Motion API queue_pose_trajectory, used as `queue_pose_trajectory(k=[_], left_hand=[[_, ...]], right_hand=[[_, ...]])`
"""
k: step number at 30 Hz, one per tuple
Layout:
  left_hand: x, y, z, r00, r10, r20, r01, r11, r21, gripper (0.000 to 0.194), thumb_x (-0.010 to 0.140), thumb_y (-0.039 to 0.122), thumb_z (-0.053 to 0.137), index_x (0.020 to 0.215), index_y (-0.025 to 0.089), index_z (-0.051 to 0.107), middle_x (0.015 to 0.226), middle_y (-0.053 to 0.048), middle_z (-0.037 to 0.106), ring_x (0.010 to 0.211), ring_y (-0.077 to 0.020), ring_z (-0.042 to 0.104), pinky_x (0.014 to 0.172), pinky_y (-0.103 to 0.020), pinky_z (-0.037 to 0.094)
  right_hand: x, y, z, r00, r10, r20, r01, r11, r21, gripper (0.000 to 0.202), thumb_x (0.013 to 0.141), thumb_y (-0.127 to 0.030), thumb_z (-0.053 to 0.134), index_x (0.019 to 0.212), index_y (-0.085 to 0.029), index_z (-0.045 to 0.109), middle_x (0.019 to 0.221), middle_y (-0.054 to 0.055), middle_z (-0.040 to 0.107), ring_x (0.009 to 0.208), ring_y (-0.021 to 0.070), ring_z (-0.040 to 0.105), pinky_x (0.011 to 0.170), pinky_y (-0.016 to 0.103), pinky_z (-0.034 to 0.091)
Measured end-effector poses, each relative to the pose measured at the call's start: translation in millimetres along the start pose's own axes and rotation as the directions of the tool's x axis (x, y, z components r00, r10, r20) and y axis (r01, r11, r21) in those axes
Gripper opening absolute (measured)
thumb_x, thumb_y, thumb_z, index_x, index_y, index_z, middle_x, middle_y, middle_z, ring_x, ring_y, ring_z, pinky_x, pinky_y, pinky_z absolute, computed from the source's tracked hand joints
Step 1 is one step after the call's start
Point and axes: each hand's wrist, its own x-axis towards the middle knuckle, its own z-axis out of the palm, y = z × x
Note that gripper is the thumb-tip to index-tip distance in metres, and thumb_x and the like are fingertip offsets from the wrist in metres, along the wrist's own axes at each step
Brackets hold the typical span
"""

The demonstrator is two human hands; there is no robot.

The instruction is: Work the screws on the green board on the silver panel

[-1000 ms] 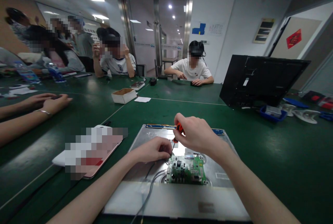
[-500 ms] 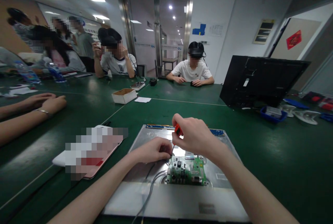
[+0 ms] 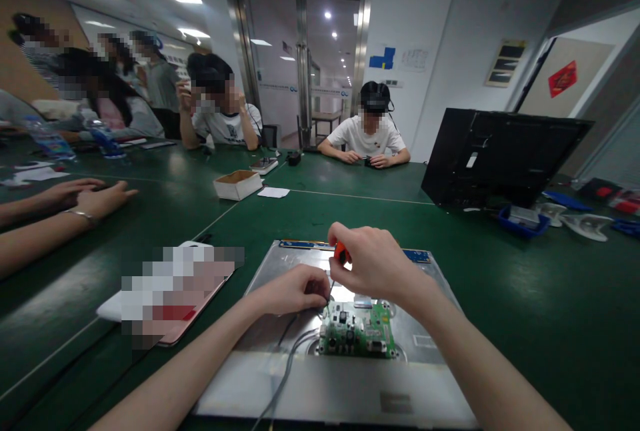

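A silver display panel lies flat in front of me, with a green circuit board on its middle. My right hand is closed round a red and black screwdriver, whose shaft points down to the board's upper left corner. At that same corner my left hand has its thumb and fingers pinched together; anything between the fingertips is too small to make out. Grey cables run from the board's left side toward the panel's front edge.
Left of the panel lie a pink tablet-like item and another person's hands. Farther back is a small open box. A black monitor and a blue tray stand right. People sit across the green table.
My hands and the screwdriver hold nearly the same place at the board's corner. The other person's hands at the left have shifted slightly.
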Motion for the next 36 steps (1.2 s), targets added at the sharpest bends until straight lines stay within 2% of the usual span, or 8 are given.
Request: queue_pose_trajectory(k=[7,11,14,21,25,29,32,36], left_hand=[[-0.2,0.3,-1.2,1.000,0.016,-0.005,-0.016,1.000,0.020,0.009,0.072,0.025,0.062,0.076,0.016,0.062,0.067,0.002,0.057,0.063,-0.0142,0.052,0.057,-0.024,0.037],[-0.4,2.5,-0.9,1.000,0.023,-0.008,-0.023,1.000,-0.002,0.008,0.071,0.024,0.062,0.072,0.016,0.060,0.062,0.004,0.054,0.059,-0.0132,0.049,0.057,-0.024,0.037],[0.0,0.9,0.3,1.000,0.020,-0.024,-0.020,1.000,-0.002,0.008,0.070,0.023,0.062,0.071,0.017,0.059,0.060,0.004,0.052,0.058,-0.0128,0.048,0.057,-0.024,0.037],[-1.9,5.0,-1.6,1.000,0.009,-0.007,-0.008,0.999,0.037,0.007,0.072,0.023,0.061,0.075,0.017,0.063,0.066,0.002,0.056,0.062,-0.0139,0.050,0.057,-0.023,0.037],[-1.2,3.1,-1.2,1.000,0.018,-0.014,-0.018,1.000,0.010,0.006,0.071,0.023,0.063,0.074,0.017,0.061,0.065,0.003,0.057,0.063,-0.0146,0.052,0.058,-0.023,0.038],[0.5,-2.6,0.3,1.000,0.011,-0.005,-0.011,1.000,-0.007,0.006,0.071,0.021,0.062,0.074,0.017,0.060,0.063,0.004,0.055,0.060,-0.0136,0.050,0.057,-0.023,0.037],[0.4,-2.8,0.3,1.000,0.018,0.004,-0.018,1.000,-0.013,0.006,0.071,0.021,0.061,0.075,0.016,0.059,0.065,0.003,0.055,0.060,-0.0136,0.050,0.057,-0.024,0.037],[-1.8,2.5,-1.3,1.000,0.019,-0.007,-0.018,0.999,0.044,0.007,0.072,0.023,0.061,0.075,0.016,0.061,0.069,0.002,0.057,0.065,-0.0147,0.051,0.059,-0.024,0.038]], right_hand=[[0.8,1.2,-1.6,0.999,0.037,0.003,-0.037,0.998,-0.045,0.027,0.092,-0.048,0.048,0.093,-0.023,0.058,0.071,0.002,0.068,0.060,0.0161,0.056,0.051,0.026,0.019],[1.4,1.4,0.3,1.000,0.025,0.001,-0.025,0.999,-0.020,0.014,0.088,-0.032,0.053,0.097,-0.022,0.057,0.074,0.001,0.069,0.062,0.0154,0.056,0.052,0.027,0.019],[-0.1,2.0,0.0,1.000,-0.022,-0.005,0.022,0.999,0.040,0.019,0.081,-0.025,0.059,0.099,-0.022,0.056,0.083,0.001,0.071,0.068,0.0156,0.059,0.053,0.026,0.021],[2.4,2.7,-0.6,0.999,0.039,0.021,-0.038,0.997,-0.062,0.027,0.092,-0.049,0.052,0.100,-0.025,0.061,0.078,0.003,0.071,0.068,0.0184,0.062,0.053,0.027,0.020],[3.0,1.5,-1.0,0.998,0.048,0.041,-0.046,0.997,-0.060,0.013,0.090,-0.033,0.054,0.098,-0.024,0.058,0.077,0.001,0.070,0.066,0.0169,0.061,0.052,0.028,0.019],[0.0,1.4,-2.4,0.998,-0.014,0.054,0.009,0.996,0.088,0.031,0.079,-0.024,0.060,0.109,-0.021,0.051,0.082,0.001,0.070,0.070,0.0173,0.061,0.053,0.026,0.023],[-1.2,2.2,-2.5,0.998,-0.029,0.051,0.024,0.995,0.097,0.033,0.080,-0.029,0.062,0.110,-0.022,0.051,0.083,0.001,0.070,0.069,0.0173,0.060,0.054,0.026,0.024],[1.2,3.1,-0.7,0.999,0.029,0.038,-0.028,0.999,-0.023,0.026,0.089,-0.047,0.054,0.100,-0.023,0.056,0.075,0.001,0.069,0.064,0.0171,0.059,0.052,0.027,0.020]])
